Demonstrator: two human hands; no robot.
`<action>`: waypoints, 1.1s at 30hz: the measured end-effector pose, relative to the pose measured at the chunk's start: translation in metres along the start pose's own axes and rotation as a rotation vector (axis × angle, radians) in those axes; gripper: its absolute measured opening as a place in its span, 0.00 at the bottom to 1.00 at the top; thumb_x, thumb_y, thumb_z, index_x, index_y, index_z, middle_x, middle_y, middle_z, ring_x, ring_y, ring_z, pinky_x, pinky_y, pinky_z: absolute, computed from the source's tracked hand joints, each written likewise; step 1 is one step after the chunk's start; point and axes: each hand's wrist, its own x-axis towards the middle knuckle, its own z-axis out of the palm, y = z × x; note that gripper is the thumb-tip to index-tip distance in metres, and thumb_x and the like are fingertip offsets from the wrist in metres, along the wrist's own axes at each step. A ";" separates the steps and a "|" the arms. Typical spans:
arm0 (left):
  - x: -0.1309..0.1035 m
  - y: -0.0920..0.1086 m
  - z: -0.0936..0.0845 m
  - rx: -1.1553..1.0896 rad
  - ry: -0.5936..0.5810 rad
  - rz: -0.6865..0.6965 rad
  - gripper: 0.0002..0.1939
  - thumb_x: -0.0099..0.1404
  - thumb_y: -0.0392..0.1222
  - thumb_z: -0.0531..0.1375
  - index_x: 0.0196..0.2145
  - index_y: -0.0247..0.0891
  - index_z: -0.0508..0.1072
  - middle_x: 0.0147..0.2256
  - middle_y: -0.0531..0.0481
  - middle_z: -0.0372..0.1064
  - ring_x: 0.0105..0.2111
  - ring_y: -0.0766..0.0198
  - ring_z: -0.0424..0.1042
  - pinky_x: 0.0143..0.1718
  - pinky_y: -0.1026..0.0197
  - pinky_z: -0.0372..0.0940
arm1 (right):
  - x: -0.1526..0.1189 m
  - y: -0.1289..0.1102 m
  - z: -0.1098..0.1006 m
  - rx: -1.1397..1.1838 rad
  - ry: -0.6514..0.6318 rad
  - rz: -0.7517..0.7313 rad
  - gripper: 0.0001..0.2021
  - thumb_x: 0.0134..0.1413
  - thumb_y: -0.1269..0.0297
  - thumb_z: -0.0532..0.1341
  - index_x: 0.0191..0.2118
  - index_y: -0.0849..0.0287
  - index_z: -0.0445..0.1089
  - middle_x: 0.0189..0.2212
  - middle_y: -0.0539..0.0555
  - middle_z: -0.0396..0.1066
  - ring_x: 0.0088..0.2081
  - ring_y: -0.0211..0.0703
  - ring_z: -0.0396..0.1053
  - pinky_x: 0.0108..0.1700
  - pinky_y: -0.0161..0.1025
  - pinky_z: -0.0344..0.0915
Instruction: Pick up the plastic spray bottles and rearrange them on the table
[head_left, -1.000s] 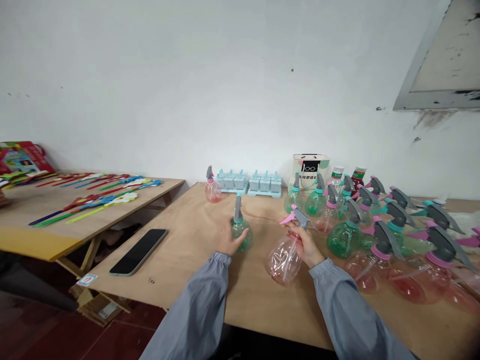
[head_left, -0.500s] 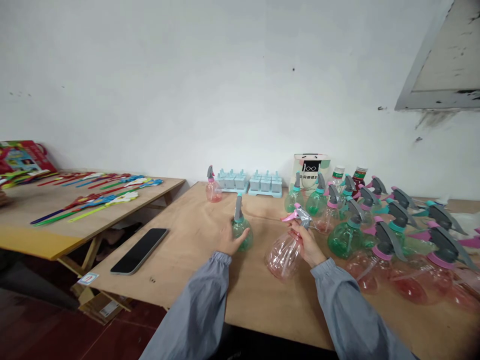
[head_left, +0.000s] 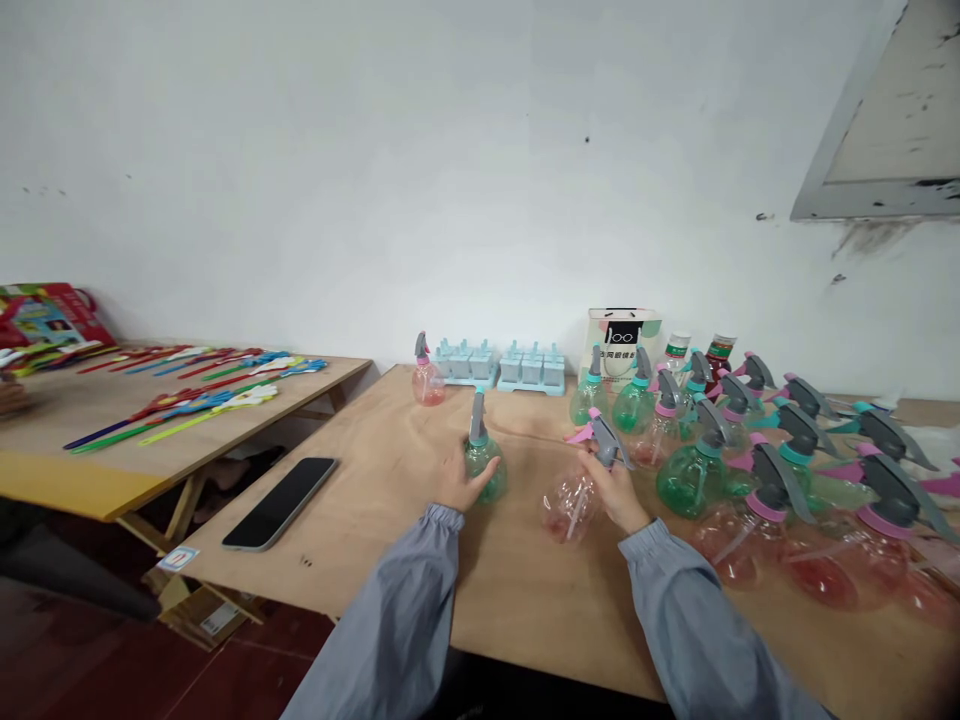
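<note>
A green spray bottle (head_left: pixel 491 468) with a grey trigger head stands upright on the wooden table, and my left hand (head_left: pixel 463 480) is wrapped round its left side. My right hand (head_left: pixel 611 487) grips the neck of a clear pink spray bottle (head_left: pixel 568 508) with a pink and grey head. That bottle leans only slightly, its body low over or on the table; contact with the surface cannot be made out. Right of my right hand, several green and pink spray bottles stand in a group, the nearest green one (head_left: pixel 688 480) among them.
A black phone (head_left: pixel 280 503) lies at the table's left. Behind are a small pink spray bottle (head_left: pixel 428 384), light blue moulds (head_left: pixel 531 370) and a printed bag (head_left: pixel 609 350). Colourful hand-shaped sticks cover another table (head_left: pixel 247 432) at left, where part of a person's hand shows.
The pink bottle in my right hand has turned more upright, its base shifting slightly up and right. My left hand and the green bottle have stayed in place.
</note>
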 end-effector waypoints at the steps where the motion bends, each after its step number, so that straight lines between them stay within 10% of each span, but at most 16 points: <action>1: 0.000 0.000 0.000 0.003 0.000 0.002 0.29 0.56 0.55 0.65 0.51 0.40 0.64 0.43 0.42 0.73 0.46 0.48 0.74 0.49 0.45 0.67 | 0.002 -0.001 -0.002 -0.053 0.030 -0.021 0.18 0.42 0.47 0.66 0.33 0.56 0.75 0.32 0.53 0.76 0.38 0.49 0.72 0.43 0.46 0.69; 16: 0.000 0.003 -0.003 0.037 0.016 0.025 0.29 0.56 0.56 0.65 0.50 0.40 0.65 0.43 0.42 0.74 0.45 0.50 0.75 0.49 0.48 0.68 | 0.018 -0.007 -0.024 -0.435 0.221 -0.172 0.21 0.48 0.44 0.64 0.38 0.59 0.73 0.25 0.49 0.69 0.27 0.40 0.61 0.34 0.40 0.61; 25: 0.000 0.005 -0.002 0.012 0.003 -0.007 0.30 0.55 0.57 0.64 0.50 0.39 0.65 0.43 0.42 0.73 0.46 0.49 0.74 0.51 0.46 0.66 | 0.013 0.001 -0.026 -0.721 0.348 -0.323 0.39 0.44 0.35 0.61 0.55 0.60 0.61 0.49 0.65 0.67 0.52 0.61 0.63 0.56 0.60 0.55; 33: 0.000 0.007 -0.003 0.003 -0.004 -0.009 0.29 0.56 0.57 0.63 0.50 0.40 0.65 0.44 0.42 0.74 0.46 0.49 0.74 0.50 0.47 0.67 | -0.007 0.041 -0.049 -0.786 0.173 -0.277 0.45 0.40 0.30 0.61 0.55 0.62 0.59 0.47 0.64 0.60 0.53 0.65 0.60 0.56 0.60 0.58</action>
